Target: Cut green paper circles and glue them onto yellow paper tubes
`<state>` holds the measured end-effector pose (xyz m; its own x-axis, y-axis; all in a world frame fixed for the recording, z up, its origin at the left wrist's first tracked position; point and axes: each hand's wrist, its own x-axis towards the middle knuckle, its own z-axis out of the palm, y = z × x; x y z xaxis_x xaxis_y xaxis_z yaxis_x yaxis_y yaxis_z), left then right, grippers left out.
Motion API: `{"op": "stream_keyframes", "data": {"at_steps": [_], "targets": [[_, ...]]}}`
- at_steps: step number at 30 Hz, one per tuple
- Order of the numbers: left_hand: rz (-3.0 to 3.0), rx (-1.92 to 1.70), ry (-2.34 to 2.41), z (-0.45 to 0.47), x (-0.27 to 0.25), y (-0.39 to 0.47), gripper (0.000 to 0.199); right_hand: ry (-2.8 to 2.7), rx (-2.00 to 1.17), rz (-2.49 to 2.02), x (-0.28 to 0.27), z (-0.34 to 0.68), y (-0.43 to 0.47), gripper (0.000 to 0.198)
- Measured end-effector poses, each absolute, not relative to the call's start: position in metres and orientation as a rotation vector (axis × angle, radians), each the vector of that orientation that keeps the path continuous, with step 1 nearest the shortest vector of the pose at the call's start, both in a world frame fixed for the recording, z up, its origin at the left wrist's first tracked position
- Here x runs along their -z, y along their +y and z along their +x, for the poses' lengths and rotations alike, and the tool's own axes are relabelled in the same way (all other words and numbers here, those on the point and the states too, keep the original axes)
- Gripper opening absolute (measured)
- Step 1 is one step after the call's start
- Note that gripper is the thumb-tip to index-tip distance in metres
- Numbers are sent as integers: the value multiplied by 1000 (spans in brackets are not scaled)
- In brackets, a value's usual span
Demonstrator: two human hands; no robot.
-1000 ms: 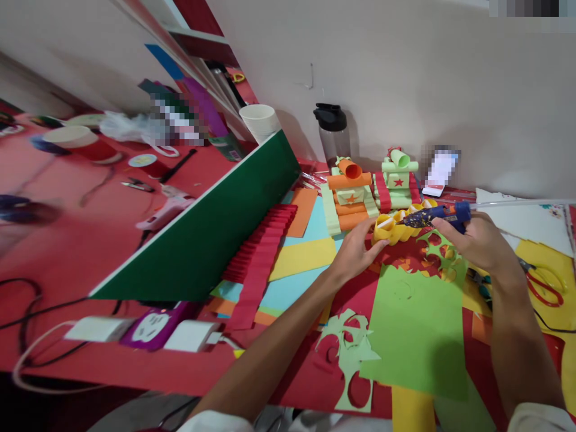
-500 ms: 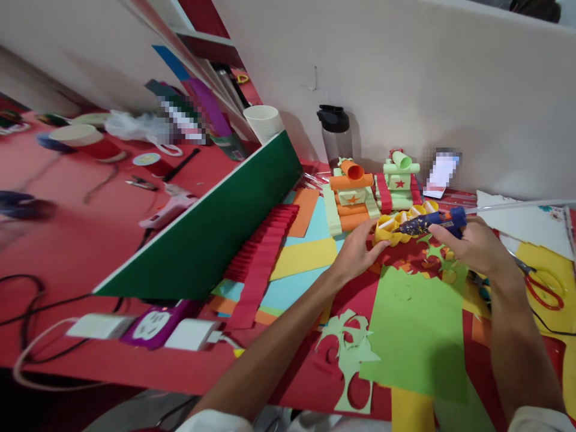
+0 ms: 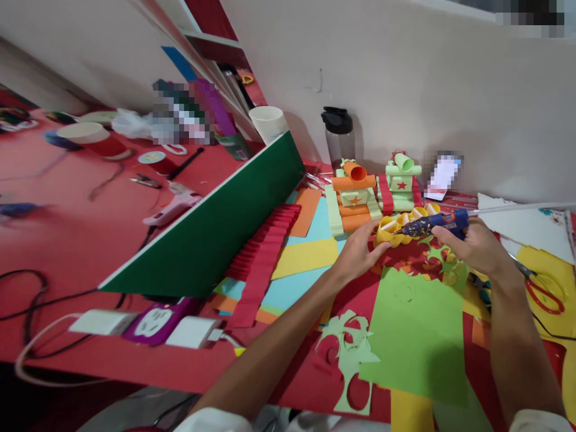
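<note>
My right hand [image 3: 472, 246] is closed around a dark blue hot glue gun [image 3: 432, 225], its nozzle pointing left. A clear glue stick [image 3: 517, 207] sticks out of its back. The nozzle tip meets a row of yellow paper rolls [image 3: 390, 231] with pale strips across them. My left hand [image 3: 360, 255] grips the near left end of that row between thumb and fingers. Just behind stand two paper tanks: an orange one [image 3: 353, 198] and a pale green one [image 3: 400, 183], each with a star on its front.
A green board [image 3: 216, 228] slants up on the left, with a pleated red paper strip [image 3: 265, 258] beside it. Green paper [image 3: 418, 330] and cut scraps [image 3: 353, 354] lie in front. Scissors [image 3: 542, 288] rest at right; a bottle [image 3: 338, 138] and phone [image 3: 443, 175] stand by the wall.
The camera view has shifted slightly, so the background sits a little further right. Both hands, the glue gun and the yellow rolls keep nearly the same places.
</note>
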<state>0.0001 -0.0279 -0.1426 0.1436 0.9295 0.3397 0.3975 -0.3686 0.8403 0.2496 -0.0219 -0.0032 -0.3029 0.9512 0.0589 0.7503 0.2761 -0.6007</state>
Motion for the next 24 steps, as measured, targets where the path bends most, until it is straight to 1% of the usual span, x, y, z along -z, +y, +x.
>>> {"op": "stream_keyframes", "data": {"at_steps": [7, 19, 24], "targets": [[1867, -1178, 1268, 0, 141, -28, 52, -2159, -649, -1480, 6, 244, -23, 46], [1912, -1198, 1252, 0, 143, -27, 48, -2170, -652, -1498, 10, 234, -24, 46], [1893, -1188, 1264, 0, 143, -27, 49, -2167, -623, -1511, 9, 239, -23, 45]]}}
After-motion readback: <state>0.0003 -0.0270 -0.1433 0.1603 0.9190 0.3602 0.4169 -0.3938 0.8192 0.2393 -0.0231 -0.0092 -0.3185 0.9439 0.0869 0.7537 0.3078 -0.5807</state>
